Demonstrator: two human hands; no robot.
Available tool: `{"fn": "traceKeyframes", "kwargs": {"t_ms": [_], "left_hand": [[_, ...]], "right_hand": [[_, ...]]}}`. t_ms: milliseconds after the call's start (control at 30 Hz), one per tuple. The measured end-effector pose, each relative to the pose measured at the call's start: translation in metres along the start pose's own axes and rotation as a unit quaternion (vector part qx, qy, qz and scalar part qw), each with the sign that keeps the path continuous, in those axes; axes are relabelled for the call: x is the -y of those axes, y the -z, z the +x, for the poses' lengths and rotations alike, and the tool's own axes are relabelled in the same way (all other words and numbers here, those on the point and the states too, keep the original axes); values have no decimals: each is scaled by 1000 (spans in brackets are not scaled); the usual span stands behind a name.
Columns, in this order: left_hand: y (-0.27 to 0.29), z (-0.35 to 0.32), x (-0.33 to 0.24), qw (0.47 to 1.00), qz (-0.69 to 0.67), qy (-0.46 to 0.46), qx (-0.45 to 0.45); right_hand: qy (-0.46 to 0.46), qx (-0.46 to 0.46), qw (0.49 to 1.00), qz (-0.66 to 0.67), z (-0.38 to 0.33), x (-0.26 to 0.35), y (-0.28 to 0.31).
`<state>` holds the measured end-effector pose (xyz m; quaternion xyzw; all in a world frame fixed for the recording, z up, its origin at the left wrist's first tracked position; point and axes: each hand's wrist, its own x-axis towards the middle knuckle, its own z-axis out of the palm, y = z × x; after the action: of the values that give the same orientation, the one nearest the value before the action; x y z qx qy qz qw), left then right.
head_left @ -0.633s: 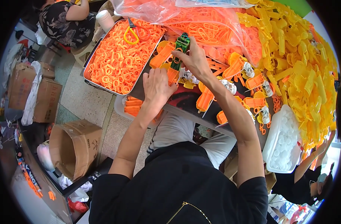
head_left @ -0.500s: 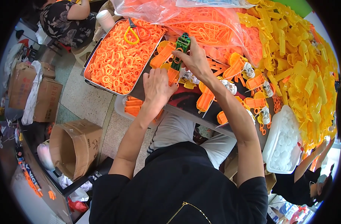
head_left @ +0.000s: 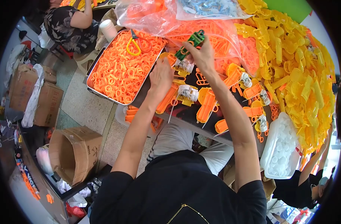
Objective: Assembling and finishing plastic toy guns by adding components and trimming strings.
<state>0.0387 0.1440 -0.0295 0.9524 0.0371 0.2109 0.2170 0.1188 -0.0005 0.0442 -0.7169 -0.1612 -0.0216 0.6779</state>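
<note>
My right hand (head_left: 203, 56) is closed round a green and black hand-sized device (head_left: 191, 44), tilted above the work table. Close by on the left, my left hand (head_left: 162, 76) has its fingers bent inward over an orange plastic part (head_left: 169, 58). Its fingertips are partly hidden, so what they pinch cannot be made out. Just below the hands lies an orange housing (head_left: 166, 98) beside a yellow piece with a white cylinder (head_left: 187, 93). Another orange housing (head_left: 206, 105) rests nearer the front edge, and several similar assemblies (head_left: 251, 90) lie to the right.
A metal tray (head_left: 135, 91) of small orange rings holds scissors (head_left: 133, 43) with yellow and red handles. Clear bags (head_left: 211, 33) of orange parts lie behind. Yellow parts (head_left: 290, 74) are heaped at right, near a white tub (head_left: 269, 164). Two other people work nearby.
My right hand has lifted the green device up and to the right, away from the orange housing. My left hand has shifted slightly, and its fingers are more curled.
</note>
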Motion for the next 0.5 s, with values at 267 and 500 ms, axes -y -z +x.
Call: {"fn": "traceKeyframes", "kwargs": {"t_ms": [267, 500], "left_hand": [[4, -8, 5, 1000, -23, 10, 13], [8, -6, 6, 1000, -13, 17, 19]], "right_hand": [[3, 38, 995, -97, 24, -27, -24], [4, 66, 988, -136, 31, -27, -31]]}}
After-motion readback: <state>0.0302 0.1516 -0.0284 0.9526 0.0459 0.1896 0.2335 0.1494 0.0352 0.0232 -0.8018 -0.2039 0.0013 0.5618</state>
